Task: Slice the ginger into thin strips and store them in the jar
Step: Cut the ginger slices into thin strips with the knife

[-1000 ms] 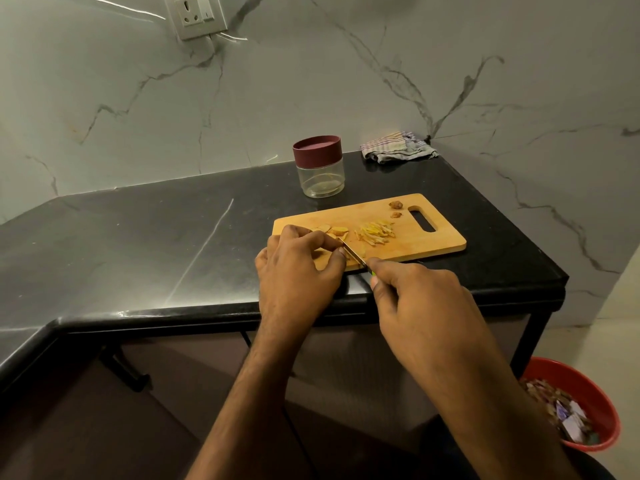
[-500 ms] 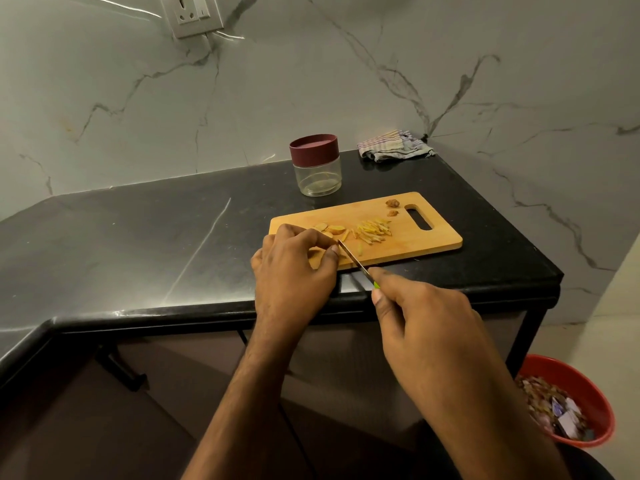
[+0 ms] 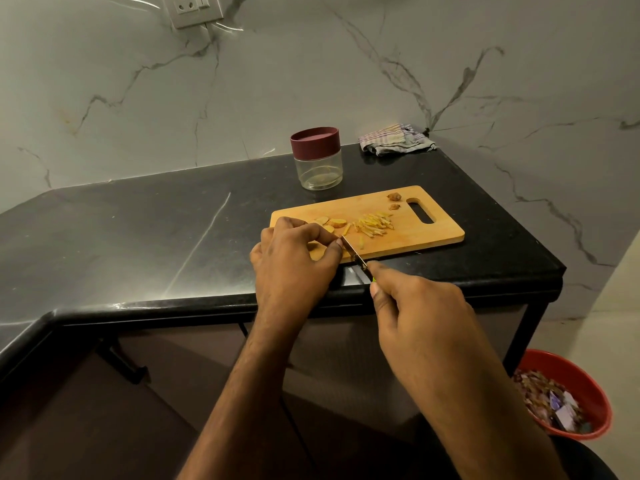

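A wooden cutting board lies on the black counter. On it are a few round ginger slices, a pile of thin yellow ginger strips and two brown scraps near the handle hole. My left hand curls its fingers over a ginger piece at the board's near left end; the piece is mostly hidden. My right hand grips a small knife whose blade rests beside my left fingertips. A clear jar with a maroon lid on it stands behind the board.
A crumpled striped cloth lies at the counter's back right corner. A red bin with scraps stands on the floor to the right. A wall socket sits up on the marble wall. The counter edge runs just under my hands.
The knife has drawn back a little toward me along my left fingertips. My left hand stays on the ginger. The view has shifted slightly.
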